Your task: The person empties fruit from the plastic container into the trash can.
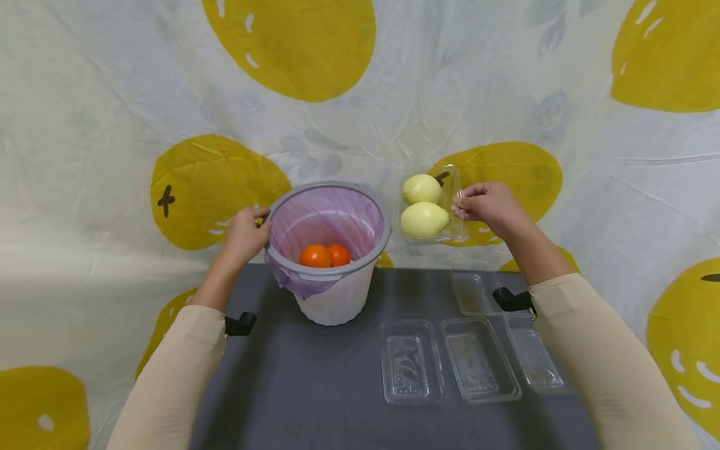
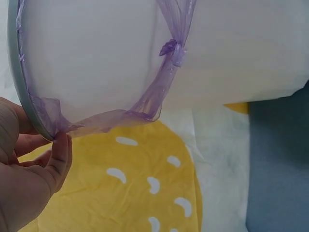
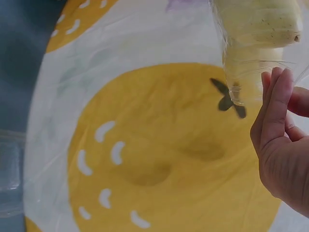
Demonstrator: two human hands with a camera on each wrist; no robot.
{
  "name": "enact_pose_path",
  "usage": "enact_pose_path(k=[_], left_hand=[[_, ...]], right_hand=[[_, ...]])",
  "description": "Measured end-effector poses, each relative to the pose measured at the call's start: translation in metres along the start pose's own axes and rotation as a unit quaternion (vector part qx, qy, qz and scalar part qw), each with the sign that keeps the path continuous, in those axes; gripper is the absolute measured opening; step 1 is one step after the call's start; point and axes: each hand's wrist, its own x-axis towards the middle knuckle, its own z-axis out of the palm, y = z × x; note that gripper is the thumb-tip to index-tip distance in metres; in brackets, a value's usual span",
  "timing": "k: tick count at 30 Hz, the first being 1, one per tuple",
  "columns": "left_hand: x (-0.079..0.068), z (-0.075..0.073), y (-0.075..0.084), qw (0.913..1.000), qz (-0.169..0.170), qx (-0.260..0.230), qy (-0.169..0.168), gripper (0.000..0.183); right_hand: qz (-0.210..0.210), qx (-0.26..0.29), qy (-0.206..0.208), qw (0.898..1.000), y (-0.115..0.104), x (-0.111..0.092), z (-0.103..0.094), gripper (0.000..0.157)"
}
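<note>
My left hand (image 1: 244, 236) grips the grey rim of a white bin (image 1: 334, 303) at its left side. A purple bag (image 2: 140, 108) lines the bin and folds over the rim. Inside it lie two round orange-red fruits (image 1: 315, 256). To the right of the bin, my right hand (image 1: 488, 205) pinches the right edge of a clear plastic container (image 1: 433, 240). The container is raised above the table and holds two pale yellow lemons (image 1: 424, 220). The right wrist view shows the fingers (image 3: 278, 101) at the container's edge, with the lemons partly cut off.
Several clear plastic containers (image 1: 388, 375) sit on the dark grey table (image 1: 315, 387) at the right, one partly hidden by my right forearm. Behind the table hangs a pale cloth (image 1: 112, 156) printed with large yellow fruits.
</note>
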Motion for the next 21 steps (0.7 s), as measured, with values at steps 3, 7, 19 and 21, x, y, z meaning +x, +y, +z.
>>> enact_pose_path(k=[3, 7, 19, 21], left_hand=[[0.000, -0.001, 0.000, 1.0000, -0.003, -0.004, -0.007, 0.043], [0.000, -0.002, 0.000, 0.9999, -0.007, -0.008, -0.014, 0.044], [-0.002, -0.002, -0.001, 0.9999, -0.008, -0.005, -0.009, 0.044], [-0.002, -0.002, -0.001, 0.9999, -0.011, -0.006, -0.012, 0.044]], right_hand=[[-0.004, -0.004, 0.001, 1.000, -0.012, 0.002, 0.006, 0.031], [-0.011, -0.006, 0.000, 1.000, -0.025, 0.003, 0.013, 0.029], [-0.037, -0.001, -0.008, 0.999, -0.055, 0.016, 0.039, 0.022], [-0.043, -0.001, -0.010, 0.999, -0.057, 0.019, 0.046, 0.018]])
